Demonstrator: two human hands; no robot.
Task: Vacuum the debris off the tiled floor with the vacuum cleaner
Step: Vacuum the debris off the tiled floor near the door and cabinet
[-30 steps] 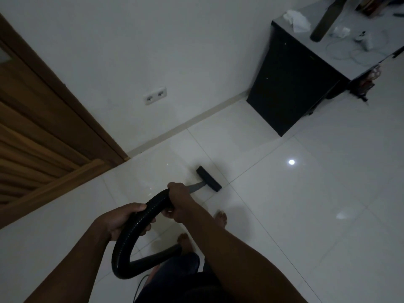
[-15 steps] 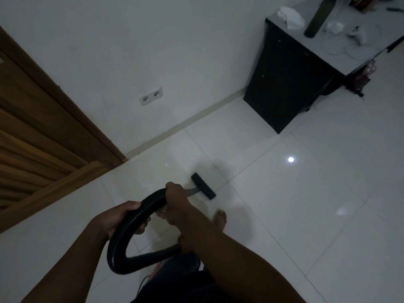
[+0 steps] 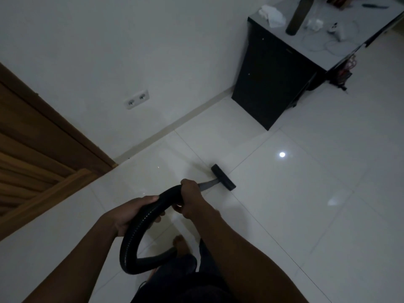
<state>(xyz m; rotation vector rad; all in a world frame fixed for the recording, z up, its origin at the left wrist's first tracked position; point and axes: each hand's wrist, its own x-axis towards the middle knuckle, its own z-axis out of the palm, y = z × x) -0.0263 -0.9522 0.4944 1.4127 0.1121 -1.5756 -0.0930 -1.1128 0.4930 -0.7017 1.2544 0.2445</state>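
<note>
While the black hose [image 3: 131,237] was held in both hands, the left hand [image 3: 129,215] was wrapped round its bend and the right hand [image 3: 190,200] round its front end, each grip curled tight. The nozzle [image 3: 223,177] was set, seemingly flat, on the tiled floor [image 3: 306,193], near the wall [image 3: 153,51].
</note>
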